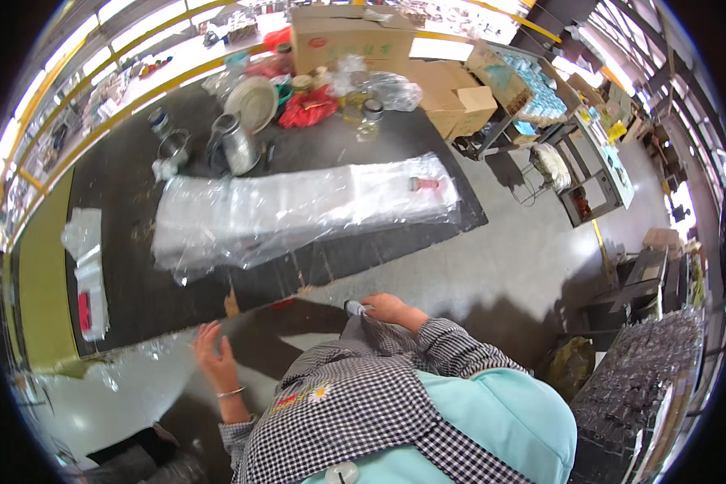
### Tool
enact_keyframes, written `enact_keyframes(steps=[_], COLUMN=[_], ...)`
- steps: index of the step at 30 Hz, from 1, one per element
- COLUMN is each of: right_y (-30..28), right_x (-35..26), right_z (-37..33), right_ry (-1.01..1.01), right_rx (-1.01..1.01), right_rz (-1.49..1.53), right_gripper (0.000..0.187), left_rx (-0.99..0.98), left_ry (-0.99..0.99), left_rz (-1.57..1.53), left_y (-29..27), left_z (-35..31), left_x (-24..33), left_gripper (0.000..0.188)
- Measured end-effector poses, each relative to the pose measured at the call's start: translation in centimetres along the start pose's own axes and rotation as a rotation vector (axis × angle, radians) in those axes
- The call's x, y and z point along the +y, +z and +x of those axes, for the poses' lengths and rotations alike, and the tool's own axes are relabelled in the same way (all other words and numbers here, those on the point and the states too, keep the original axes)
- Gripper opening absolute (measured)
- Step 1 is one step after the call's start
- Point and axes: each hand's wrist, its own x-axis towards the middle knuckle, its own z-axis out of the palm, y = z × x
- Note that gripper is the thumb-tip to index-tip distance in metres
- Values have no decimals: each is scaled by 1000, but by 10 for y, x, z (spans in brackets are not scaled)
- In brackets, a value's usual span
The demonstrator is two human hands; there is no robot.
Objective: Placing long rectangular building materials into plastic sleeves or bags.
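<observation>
The left hand (210, 355), fingers spread and empty, is near the table (129, 274). I can't tell if the right hand (394, 310), also near the table, holds anything. Clear plastic (298, 208) lies on the table; flat hands should keep it neat.

Bright, with burnt-out whites from 10 to 12 o'clock.
Windows (64, 44) glare at 10 o'clock; the plastic (298, 206) throws sharp highlights toward 11. Soft shadows (496, 327) darken the floor (492, 262) at 4. Fine detail washes out in the distance at 12, and straight edges bow toward the black fisheye rim.
</observation>
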Motion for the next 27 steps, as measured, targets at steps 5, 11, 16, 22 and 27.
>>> enact_keyframes(steps=[5, 11, 16, 22, 27], right_y=[-109, -217, -235, -227, -218], right_x=[75, 172, 210, 258, 253], right_z=[-4, 47, 124, 159, 159], right_ry=[200, 351, 280, 342, 294], right_rx=[409, 682, 572, 573, 412], right_rz=[227, 156, 0, -454, -476], right_gripper=[29, 32, 38, 29, 24], left_rx=[-266, -429, -578, -533, -528], left_ry=[276, 342, 249, 365, 362], left_rz=[-44, -226, -328, -295, -185], left_y=[127, 226, 312, 395, 464], left_z=[64, 116, 144, 188, 219], left_x=[146, 210, 202, 236, 263], left_gripper=[28, 27, 34, 44, 49])
